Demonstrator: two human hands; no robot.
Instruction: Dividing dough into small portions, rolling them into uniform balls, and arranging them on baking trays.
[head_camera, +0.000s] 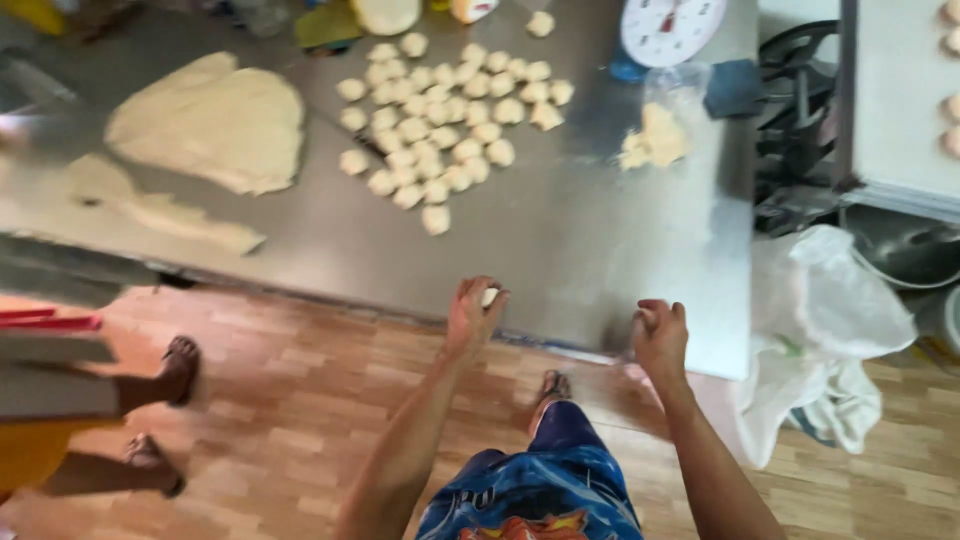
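The left hand (474, 312) is curled closed around a small dough piece (489, 296); only a pale bit of it shows between the fingers, just over the near edge of the steel bench (560, 240). The right hand (659, 335) is also closed like a fist, but I cannot tell if anything is inside it.

The dough piece is probably very light, soft and a little sticky, so it will change its shape under any pressure. I think it is best held loosely in the hollow of the palm with bent fingers, not pinched hard. It looks cream-white, round and matte.

Far ahead of the left hand lies a cluster of dough balls (445, 130) of the same colour and small size, close together. Further to the left of them there is a big flat dough sheet (215, 125). Ahead of the right hand sits a rough dough lump (655, 140), and beyond it a white dial scale (672, 28). A white plastic bag (825, 320) hangs to the right of the right hand.
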